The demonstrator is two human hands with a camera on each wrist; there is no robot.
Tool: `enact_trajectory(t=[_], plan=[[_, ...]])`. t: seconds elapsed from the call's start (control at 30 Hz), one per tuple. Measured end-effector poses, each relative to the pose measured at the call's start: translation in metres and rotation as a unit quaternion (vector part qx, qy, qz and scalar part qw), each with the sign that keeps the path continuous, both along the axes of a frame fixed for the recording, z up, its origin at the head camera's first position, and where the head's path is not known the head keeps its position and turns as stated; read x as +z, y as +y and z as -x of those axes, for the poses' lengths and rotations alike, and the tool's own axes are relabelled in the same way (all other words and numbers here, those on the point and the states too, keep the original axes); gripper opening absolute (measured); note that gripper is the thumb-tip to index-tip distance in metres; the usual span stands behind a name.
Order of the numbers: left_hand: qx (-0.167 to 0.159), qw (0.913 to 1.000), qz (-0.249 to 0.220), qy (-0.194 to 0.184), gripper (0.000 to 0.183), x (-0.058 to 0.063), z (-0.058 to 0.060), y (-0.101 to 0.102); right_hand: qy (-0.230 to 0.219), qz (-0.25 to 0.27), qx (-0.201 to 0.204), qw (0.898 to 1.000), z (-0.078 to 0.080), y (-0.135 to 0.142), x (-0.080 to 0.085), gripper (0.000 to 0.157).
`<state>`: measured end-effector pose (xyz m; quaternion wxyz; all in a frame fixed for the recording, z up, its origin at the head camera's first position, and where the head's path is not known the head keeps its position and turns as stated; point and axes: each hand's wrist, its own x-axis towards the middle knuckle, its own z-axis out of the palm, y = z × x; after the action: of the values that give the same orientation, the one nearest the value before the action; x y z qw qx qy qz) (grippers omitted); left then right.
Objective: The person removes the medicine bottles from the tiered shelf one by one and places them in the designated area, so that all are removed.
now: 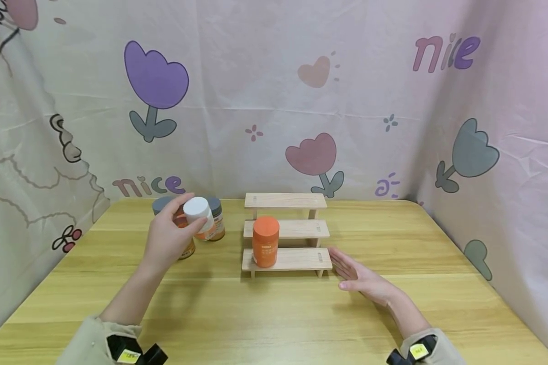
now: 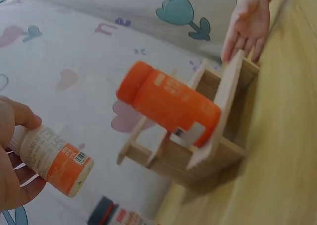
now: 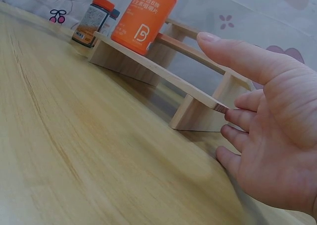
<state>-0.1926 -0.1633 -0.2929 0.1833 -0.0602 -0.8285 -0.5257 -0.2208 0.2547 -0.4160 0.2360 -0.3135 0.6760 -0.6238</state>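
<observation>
My left hand grips a white-capped pill bottle with a white and orange label, raised over the table at the left. In the left wrist view this bottle tilts, its cap partly hidden by the fingers. On the lowest step of a three-step wooden rack stands an orange bottle, upright, toward the left end. My right hand has its fingers extended, fingertips right at the right end of that lowest step. In the right wrist view its fingers are at the step's corner.
Behind my left hand stand several more bottles, among them a dark-capped one and a grey-capped one, partly covered by the hand. The light wooden table ends at a patterned cloth backdrop, which also rises on both sides.
</observation>
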Motion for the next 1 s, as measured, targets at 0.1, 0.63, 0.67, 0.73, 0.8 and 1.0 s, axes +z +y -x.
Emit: enact_trajectory(t=[0.1,0.63,0.67,0.73,0.8,1.0], plan=[[0.002,0.9999,0.007,-0.013,0.056,-0.007,0.000,-0.005,0.001,0.002,0.000,1.000,0.000,0.000,0.000,0.081],[0.003,0.9970,0.053,-0.056,0.051,-0.045,0.004,-0.010,-0.002,-0.001,-0.004,1.000,0.000,-0.001,0.001,0.082],[0.004,0.9967,0.053,-0.060,0.052,-0.047,0.004,-0.010,-0.002,-0.001,-0.004,1.000,0.000,-0.001,0.001,0.082],[0.007,0.9963,0.055,-0.066,0.053,-0.051,0.004,-0.011,-0.002,-0.002,-0.004,1.000,0.000,-0.001,0.001,0.082],[0.008,0.9959,0.056,-0.071,0.054,-0.055,0.004,-0.011,-0.002,-0.003,-0.005,1.000,0.000,-0.001,0.001,0.082],[0.009,0.9950,0.068,-0.072,0.051,-0.065,0.004,-0.011,-0.004,-0.004,-0.004,1.000,0.000,0.000,0.001,0.081]])
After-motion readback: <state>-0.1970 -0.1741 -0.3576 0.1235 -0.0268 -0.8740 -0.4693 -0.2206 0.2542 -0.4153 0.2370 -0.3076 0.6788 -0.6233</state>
